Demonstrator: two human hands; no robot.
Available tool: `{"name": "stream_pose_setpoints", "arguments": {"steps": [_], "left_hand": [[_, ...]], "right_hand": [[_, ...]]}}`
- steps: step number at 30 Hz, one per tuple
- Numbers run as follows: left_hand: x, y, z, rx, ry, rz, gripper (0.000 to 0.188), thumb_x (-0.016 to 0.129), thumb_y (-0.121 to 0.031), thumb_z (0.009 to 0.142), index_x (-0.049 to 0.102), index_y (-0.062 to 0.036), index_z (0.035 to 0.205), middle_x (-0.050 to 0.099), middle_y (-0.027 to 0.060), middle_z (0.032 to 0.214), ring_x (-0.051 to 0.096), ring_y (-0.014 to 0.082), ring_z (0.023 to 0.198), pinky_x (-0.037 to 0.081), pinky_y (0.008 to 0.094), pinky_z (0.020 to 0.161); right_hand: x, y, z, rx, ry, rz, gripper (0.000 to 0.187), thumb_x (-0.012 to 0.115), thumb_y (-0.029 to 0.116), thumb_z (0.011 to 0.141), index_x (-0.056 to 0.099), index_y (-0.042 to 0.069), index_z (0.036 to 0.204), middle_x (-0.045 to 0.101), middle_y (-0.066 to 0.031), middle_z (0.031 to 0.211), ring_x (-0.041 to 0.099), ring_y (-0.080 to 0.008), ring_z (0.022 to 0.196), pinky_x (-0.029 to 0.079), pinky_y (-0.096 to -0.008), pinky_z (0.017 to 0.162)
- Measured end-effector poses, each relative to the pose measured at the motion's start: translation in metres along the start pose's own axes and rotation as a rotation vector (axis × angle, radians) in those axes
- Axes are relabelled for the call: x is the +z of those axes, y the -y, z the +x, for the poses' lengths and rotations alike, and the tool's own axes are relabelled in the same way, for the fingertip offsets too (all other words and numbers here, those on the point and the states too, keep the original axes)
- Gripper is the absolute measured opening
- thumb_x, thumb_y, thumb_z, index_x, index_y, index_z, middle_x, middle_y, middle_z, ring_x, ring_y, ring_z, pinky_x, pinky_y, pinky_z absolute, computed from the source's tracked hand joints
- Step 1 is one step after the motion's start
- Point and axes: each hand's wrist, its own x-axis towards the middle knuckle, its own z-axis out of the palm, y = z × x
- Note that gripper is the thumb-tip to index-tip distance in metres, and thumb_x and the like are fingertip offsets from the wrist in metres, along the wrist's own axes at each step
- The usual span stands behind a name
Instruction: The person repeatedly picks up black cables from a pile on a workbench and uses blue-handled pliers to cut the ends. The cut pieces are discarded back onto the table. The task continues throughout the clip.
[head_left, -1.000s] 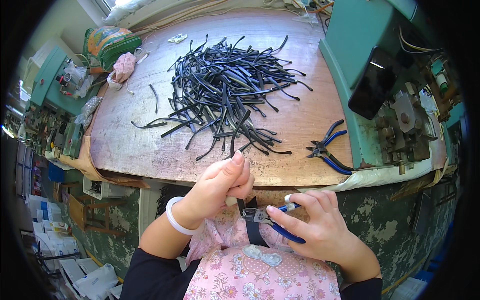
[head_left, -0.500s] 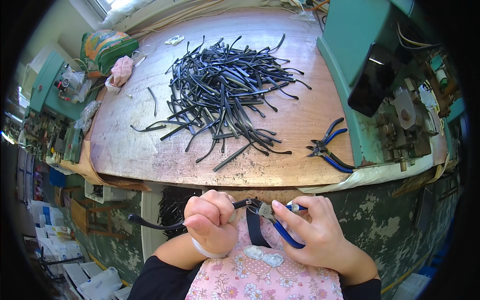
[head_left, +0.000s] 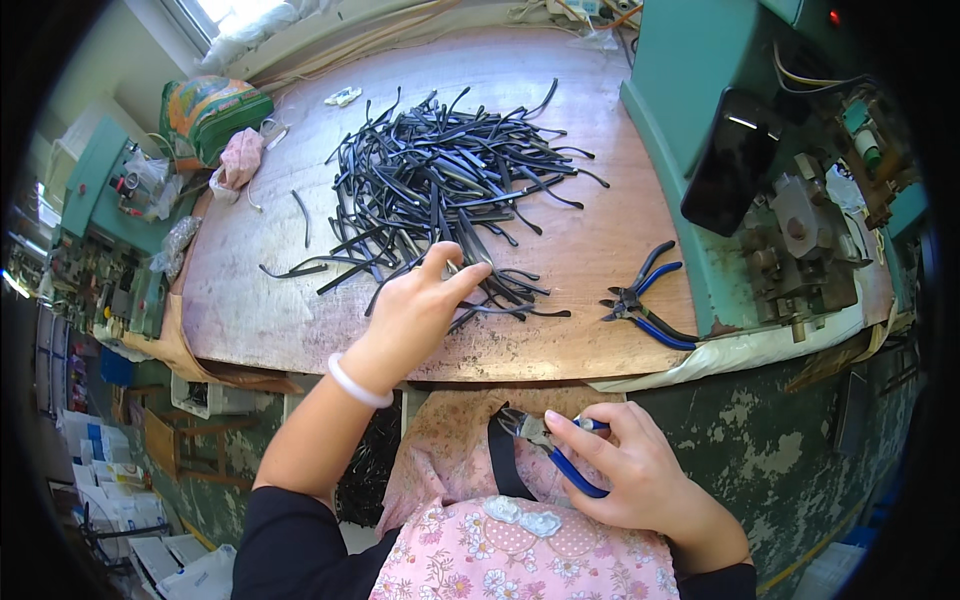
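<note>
A pale, worn wooden workbench (head_left: 590,250) spreads across the upper half of the view, seen from above. At its right end stands a large green machine (head_left: 665,70) with metal fittings; another green machine (head_left: 95,185) stands at the far left. Below the bench, the seated person wears a pink flowered apron (head_left: 450,560) over dark sleeves. A big tangled pile of dark eyeglass temples (head_left: 450,170), thin strips with curved ends, lies in the middle of the bench. A green and orange bag (head_left: 215,115) sits at the back left. The person's left hand (head_left: 415,305) reaches over the pile's near edge, thumb and forefinger slightly apart at the tips; whether it pinches a temple cannot be told. The right hand (head_left: 635,465), above the lap, is wrapped around blue-handled pliers (head_left: 568,470), jaws pointing up and left beside a black strap (head_left: 508,460). A black phone (head_left: 728,165) leans against the right machine. Spare pliers (head_left: 645,300) lie on the bench near it, handles spread. A white band (head_left: 357,384) circles the left wrist.
</note>
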Motion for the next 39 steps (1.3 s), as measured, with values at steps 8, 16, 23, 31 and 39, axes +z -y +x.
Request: {"name": "stream_pose_setpoints", "arguments": {"steps": [8,16,23,31,39], "left_hand": [[0.010,0.020,0.010,0.145,-0.054,-0.162,0.024,0.065,-0.003,0.078,0.063,-0.0108,0.101,0.067,0.0047,0.105,0.070,0.0222,0.079,0.055,0.0326,0.066],[0.017,0.010,0.002,0.059,0.133,-0.075,0.022,0.073,-0.016,0.085,0.067,-0.0086,0.104,0.062,0.0060,0.096,0.068,0.0252,0.077,0.055,0.0341,0.065],[0.014,0.010,0.016,0.195,-0.033,-0.103,0.019,0.072,-0.006,0.081,0.067,-0.0081,0.099,0.065,0.0068,0.096,0.067,0.0229,0.076,0.055,0.0295,0.064],[-0.026,-0.039,-0.004,-0.620,0.097,-1.629,0.043,0.039,-0.046,0.105,0.054,-0.0074,0.095,0.048,-0.0012,0.072,0.034,0.0039,0.049,0.029,0.0184,0.043],[-0.052,-0.069,-0.007,-0.838,0.247,-1.596,0.056,0.026,-0.064,0.101,0.038,-0.0154,0.077,0.040,-0.0017,0.066,0.024,0.0050,0.046,0.022,0.0201,0.037]], "right_hand": [[0.003,-0.006,-0.003,-0.031,-0.018,0.032,0.067,0.077,0.015,0.070,0.060,0.018,0.135,0.053,-0.0119,0.103,0.057,-0.0287,0.086,0.048,-0.0383,0.078],[0.001,-0.009,0.001,-0.019,-0.027,0.043,0.068,0.077,0.016,0.070,0.060,0.017,0.135,0.054,-0.0113,0.107,0.057,-0.0289,0.091,0.048,-0.0396,0.082],[-0.002,-0.010,-0.001,0.002,-0.024,0.044,0.068,0.077,0.016,0.070,0.060,0.017,0.136,0.054,-0.0123,0.108,0.057,-0.0294,0.092,0.048,-0.0395,0.084],[0.005,-0.015,0.003,0.052,-0.063,-0.018,0.067,0.077,0.016,0.069,0.061,0.017,0.134,0.052,-0.0119,0.110,0.055,-0.0292,0.090,0.047,-0.0405,0.083],[-0.002,-0.002,0.016,-0.113,-0.021,-0.232,0.062,0.076,0.021,0.071,0.063,0.021,0.132,0.051,-0.0090,0.111,0.050,-0.0272,0.103,0.040,-0.0416,0.088]]}}
